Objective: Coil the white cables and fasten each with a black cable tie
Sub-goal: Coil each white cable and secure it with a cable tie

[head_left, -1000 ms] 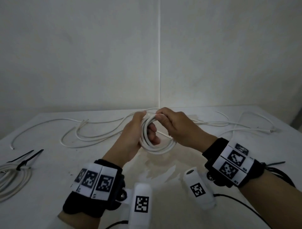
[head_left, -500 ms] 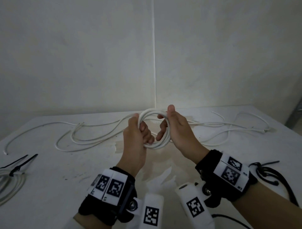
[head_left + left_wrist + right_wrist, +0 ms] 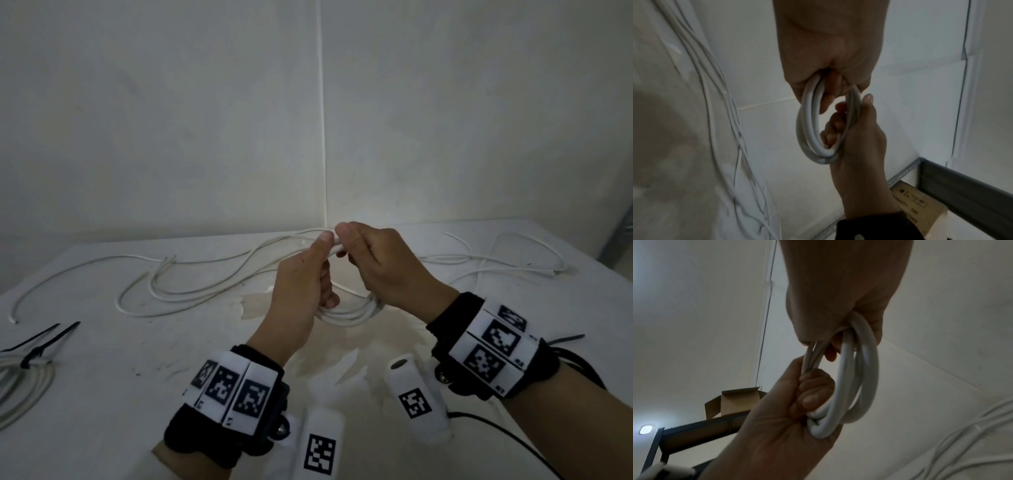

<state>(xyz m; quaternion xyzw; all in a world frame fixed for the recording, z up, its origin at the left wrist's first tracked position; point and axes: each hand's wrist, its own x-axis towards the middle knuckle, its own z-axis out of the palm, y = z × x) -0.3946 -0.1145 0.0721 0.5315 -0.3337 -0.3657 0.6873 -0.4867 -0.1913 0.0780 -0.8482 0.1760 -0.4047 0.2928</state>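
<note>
A small coil of white cable (image 3: 349,314) hangs between my two hands above the middle of the table. My left hand (image 3: 308,274) grips the coil's left side with its fingers curled through the loop. My right hand (image 3: 373,260) grips the right side, and both thumbs meet at the top. The left wrist view has the coil (image 3: 809,129) running from my left hand (image 3: 828,65) down into my right hand (image 3: 855,138). In the right wrist view, the coil (image 3: 851,378) sits in my left fist (image 3: 797,402). Two black cable ties (image 3: 44,337) lie at the left.
Loose white cables (image 3: 191,294) sprawl over the far left of the white table (image 3: 137,394), and more cables (image 3: 513,263) lie at the far right. A coiled cable (image 3: 20,380) bound with a black tie lies at the left edge. Another black tie (image 3: 565,339) lies by my right wrist.
Both hands have closed in on the coil, thumbs now meeting at its top. The coil has tipped so its loop hangs below the hands.
</note>
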